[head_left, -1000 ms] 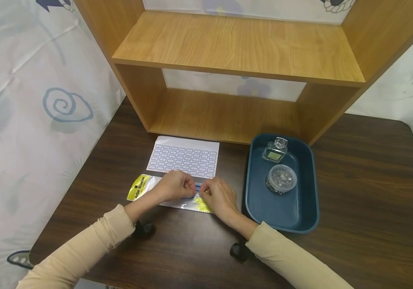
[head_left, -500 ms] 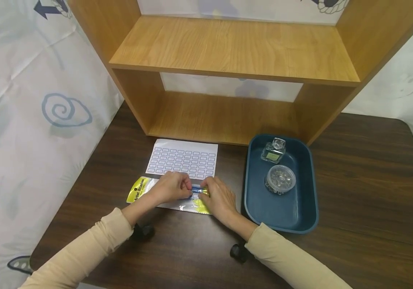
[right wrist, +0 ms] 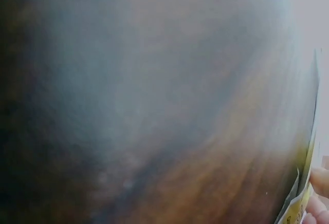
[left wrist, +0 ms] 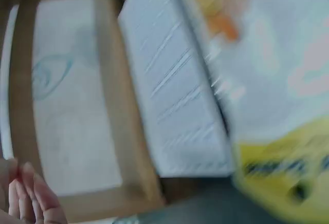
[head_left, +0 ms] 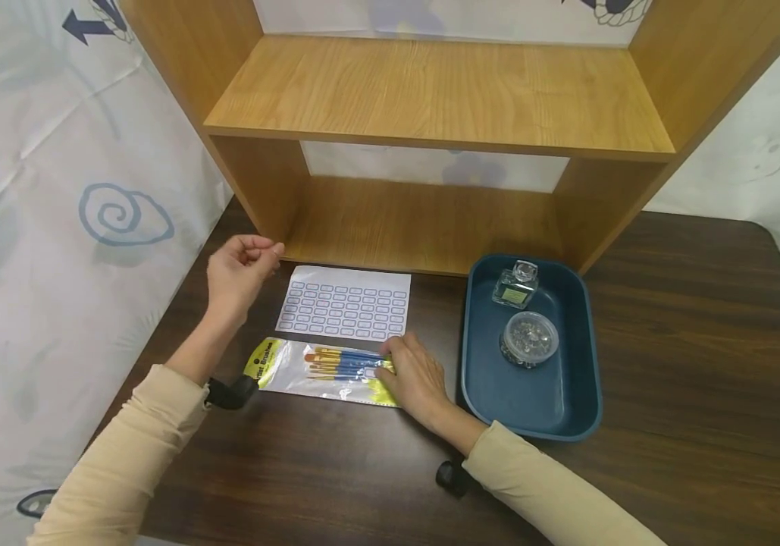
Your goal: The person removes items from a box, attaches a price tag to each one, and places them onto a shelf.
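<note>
A clear packet of artist brushes (head_left: 294, 371), with a yellow header and blue-handled brushes, lies on the table. My right hand (head_left: 417, 375) grips its right end, thumb on top; the packet's edge also shows beside the fingers in the right wrist view. A small white label (head_left: 371, 372) is on the packet near that thumb. Above it lies a white sheet of blue-framed labels (head_left: 342, 303). My left hand (head_left: 236, 277) is raised left of the sheet, near the shelf's lower left corner. Its thumb and fingertips (left wrist: 28, 175) come together, with nothing visible between them.
A wooden shelf unit (head_left: 444, 95) stands at the back of the dark table (head_left: 690, 341). Right of my right hand is a blue tray (head_left: 512, 402) containing a glass bottle (head_left: 516, 285) and a round clear tub (head_left: 529, 339) of small metallic pieces.
My left hand has left the packet and swung up and left towards the shelf, uncovering the brushes. The right hand has stayed at the packet's right end.
</note>
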A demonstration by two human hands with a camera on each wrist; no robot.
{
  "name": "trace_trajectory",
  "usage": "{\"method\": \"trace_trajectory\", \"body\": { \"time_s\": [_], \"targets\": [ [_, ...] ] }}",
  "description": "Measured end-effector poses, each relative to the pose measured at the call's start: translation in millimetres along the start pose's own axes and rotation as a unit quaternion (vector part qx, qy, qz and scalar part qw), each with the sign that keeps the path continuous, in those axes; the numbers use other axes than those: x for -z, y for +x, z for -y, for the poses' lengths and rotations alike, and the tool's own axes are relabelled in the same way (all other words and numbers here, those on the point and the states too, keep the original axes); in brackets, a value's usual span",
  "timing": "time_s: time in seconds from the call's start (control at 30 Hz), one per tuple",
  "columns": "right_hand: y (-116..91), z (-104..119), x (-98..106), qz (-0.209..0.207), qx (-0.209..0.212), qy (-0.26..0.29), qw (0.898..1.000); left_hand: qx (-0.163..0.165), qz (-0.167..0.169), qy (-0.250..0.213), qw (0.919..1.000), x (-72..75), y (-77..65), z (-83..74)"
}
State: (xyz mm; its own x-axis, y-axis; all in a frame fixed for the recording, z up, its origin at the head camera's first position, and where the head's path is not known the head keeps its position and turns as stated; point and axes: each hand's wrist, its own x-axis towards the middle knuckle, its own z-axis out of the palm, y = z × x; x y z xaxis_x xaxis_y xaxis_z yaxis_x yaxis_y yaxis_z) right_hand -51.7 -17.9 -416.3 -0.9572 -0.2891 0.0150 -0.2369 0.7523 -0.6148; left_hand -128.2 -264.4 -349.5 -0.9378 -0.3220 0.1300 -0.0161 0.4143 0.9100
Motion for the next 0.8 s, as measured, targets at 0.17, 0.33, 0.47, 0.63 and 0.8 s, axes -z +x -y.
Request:
{"method": "trace_trajectory", "body": {
  "time_s": [0.17, 0.33, 0.47, 0.63, 0.8],
  "targets": [
    [0, 1, 1, -0.008, 0.015, -0.013, 1.000, 0.001, -0.096, -0.148, 0.9843, 16.4, 29.1, -12.0],
    [1, 2, 1, -0.001, 0.019, -0.020, 1.000, -0.002, -0.123, -0.193, 0.9734, 23.2, 50.4, -21.2],
    [3, 2, 2, 0.010, 0.016, -0.018, 1.000, 0.002, -0.109, -0.200, 0.9736, 22.8, 61.6, -27.7],
    [3, 3, 3, 0.019, 0.012, -0.020, 1.000, -0.005, -0.111, -0.200, 0.9735, 16.4, 70.8, -30.6],
    [4, 4, 4, 0.023, 0.008, -0.025, 0.999, -0.009, -0.128, -0.201, 0.9712, 11.8, 75.9, -30.0]
  ]
}}
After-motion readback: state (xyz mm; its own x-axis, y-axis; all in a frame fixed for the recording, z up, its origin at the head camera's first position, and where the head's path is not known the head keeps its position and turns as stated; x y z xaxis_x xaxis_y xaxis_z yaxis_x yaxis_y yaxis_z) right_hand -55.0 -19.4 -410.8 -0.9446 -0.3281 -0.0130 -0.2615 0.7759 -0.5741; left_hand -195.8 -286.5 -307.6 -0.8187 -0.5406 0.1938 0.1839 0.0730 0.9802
